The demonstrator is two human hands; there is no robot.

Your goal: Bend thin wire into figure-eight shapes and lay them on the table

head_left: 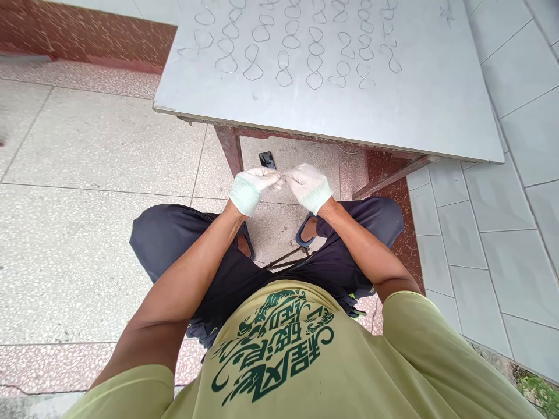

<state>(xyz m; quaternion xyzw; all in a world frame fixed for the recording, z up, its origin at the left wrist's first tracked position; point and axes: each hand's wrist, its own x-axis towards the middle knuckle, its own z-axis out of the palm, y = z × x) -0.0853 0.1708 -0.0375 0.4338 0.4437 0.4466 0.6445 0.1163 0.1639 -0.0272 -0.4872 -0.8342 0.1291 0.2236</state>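
My left hand (pixel 257 185), in a white knit glove with a pale green cuff, is closed in a pinch. Facing it, my right hand (pixel 309 185) wears a matching glove and is pinched too. The fingertips of both hands meet or nearly meet in front of the table edge, above my knees. Whatever they hold is too small to make out. Beyond them, on the white tabletop (pixel 371 119), lie several thin wire-like loops (pixel 315 71), many twisted into figure-eight shapes and set out in rough columns.
A black object like a phone (pixel 266 160) lies on the floor below the table edge. Reddish table legs (pixel 230 148) stand at either side of my hands. A grey tiled wall (pixel 506 233) runs along the right. A small tangle of wire (pixel 446 14) lies at the table's far right.
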